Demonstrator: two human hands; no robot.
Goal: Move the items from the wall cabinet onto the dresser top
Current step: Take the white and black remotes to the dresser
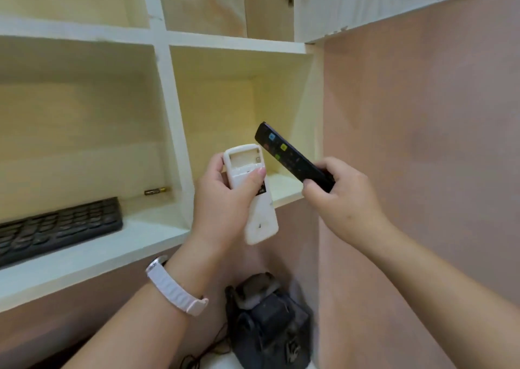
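Both arms raised in front of the wall cabinet (pixel 168 101), at its lower right cubby. My left hand (pixel 219 200) grips the white remote (pixel 261 222) upright, thumb across its open battery bay. My right hand (pixel 340 194) clenches the black remote (pixel 284 150) by one end, tilted up-left. Keyboard (pixel 56 225) and battery (pixel 156 191) lie in the cabinet's lower left cubby.

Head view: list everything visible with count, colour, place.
Wooden wall cabinet: one, white-cream, ahead.
White plastic remote, battery bay open: one, white, left hand.
Slim black remote, coloured buttons: one, black, right hand.
Flat black keyboard: one, black, lower left compartment.
Small cylindrical battery: one, gold-dark, same compartment.
Dark fabric bag: one, grey-black, below cabinet.
Watch strap: one, white, left wrist.
Left hand: fingers grip white remote.
Right hand: fingers grip black remote.
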